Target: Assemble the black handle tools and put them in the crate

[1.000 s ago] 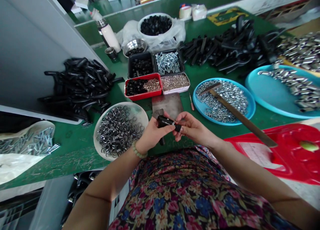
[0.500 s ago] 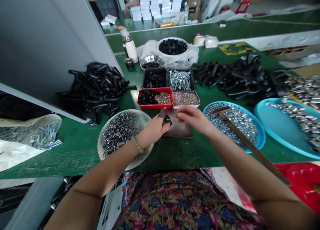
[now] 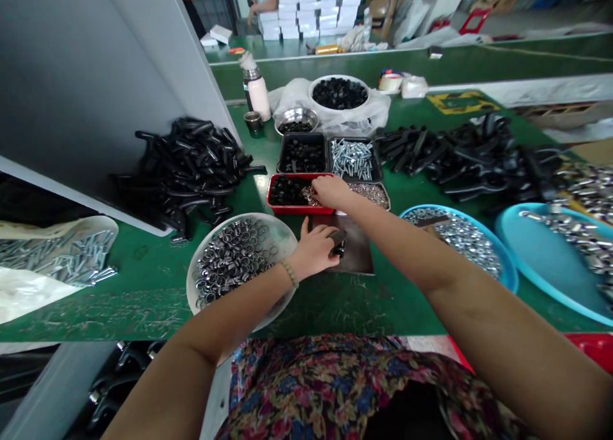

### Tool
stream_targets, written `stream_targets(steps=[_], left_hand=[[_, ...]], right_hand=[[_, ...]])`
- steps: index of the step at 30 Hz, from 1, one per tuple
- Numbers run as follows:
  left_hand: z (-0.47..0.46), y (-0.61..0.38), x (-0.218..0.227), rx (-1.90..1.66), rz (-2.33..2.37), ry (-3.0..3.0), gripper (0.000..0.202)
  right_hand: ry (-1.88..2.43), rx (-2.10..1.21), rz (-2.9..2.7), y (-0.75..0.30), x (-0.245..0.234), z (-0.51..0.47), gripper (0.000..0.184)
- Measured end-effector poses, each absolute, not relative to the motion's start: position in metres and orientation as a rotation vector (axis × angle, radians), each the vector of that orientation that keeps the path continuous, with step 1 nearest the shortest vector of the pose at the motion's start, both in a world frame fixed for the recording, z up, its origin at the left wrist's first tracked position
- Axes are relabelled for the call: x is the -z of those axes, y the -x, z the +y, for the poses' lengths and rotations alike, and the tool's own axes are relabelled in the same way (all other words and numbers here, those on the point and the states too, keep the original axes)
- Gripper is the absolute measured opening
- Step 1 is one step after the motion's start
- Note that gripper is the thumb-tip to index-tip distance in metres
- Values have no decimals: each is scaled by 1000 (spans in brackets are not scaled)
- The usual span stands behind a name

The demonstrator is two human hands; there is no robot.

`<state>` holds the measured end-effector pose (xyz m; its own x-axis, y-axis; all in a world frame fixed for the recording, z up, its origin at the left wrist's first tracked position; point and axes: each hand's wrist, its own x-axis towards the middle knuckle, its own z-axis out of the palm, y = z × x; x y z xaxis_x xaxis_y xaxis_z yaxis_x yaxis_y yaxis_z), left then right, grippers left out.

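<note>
Right hand (image 3: 330,191) has moved to red tray (image 3: 287,209), at coppery bits (image 3: 309,196), finger grip unclear; left hand (image 3: 312,251) grips black part (image 3: 340,245) above metal plate (image 3: 358,251).

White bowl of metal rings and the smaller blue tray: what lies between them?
In the head view, a flat metal plate lies on the green bench; the left hand holds a dark part over it, and the right forearm crosses above.

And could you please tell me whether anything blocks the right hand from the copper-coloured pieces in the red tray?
Nothing visible does: the right hand is down at the copper-coloured pieces toward the right end of the red tray; what lies beneath it is hidden.
</note>
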<state>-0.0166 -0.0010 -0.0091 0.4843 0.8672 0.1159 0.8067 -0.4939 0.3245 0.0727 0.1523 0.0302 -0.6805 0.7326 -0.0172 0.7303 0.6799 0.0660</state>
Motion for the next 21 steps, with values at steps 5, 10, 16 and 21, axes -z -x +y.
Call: stream_targets(steps=[5,10,16,21], left_hand=[[5,10,12,-382,1544,-2350,61],[5,8,10,-388,1574,-2314,62],[1,6,8,-386,1586,-2356,52],[4,8,9,-345,1596,-2321,57]], right_hand=[[-1219,-92,2822,-70,-28,155,29],[-1247,-83,2798,-70,-30,155,27],[-1293,-53,2824,-74,-30,154,26],[-1337,19,2879,-77,-35,154,28]])
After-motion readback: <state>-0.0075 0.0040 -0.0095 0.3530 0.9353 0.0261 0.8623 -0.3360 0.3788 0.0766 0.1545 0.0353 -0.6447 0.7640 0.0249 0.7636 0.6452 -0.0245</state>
